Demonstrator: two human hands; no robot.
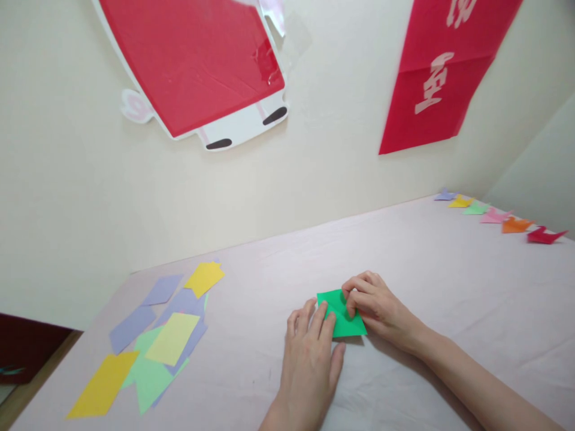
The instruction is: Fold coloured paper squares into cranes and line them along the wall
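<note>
A folded green paper (344, 317) lies on the pale pink table (426, 263) in front of me. My left hand (309, 353) rests flat, fingers stretched out, with its fingertips pressing the paper's left edge. My right hand (372, 302) has its fingers curled in a pinch on the paper's upper right part, over a fold.
Loose coloured paper sheets (153, 341) in yellow, purple and light green are scattered at the left. A row of folded paper figures (498, 216) lines the far right edge. Red decorations (193, 60) hang on the cream wall behind the table.
</note>
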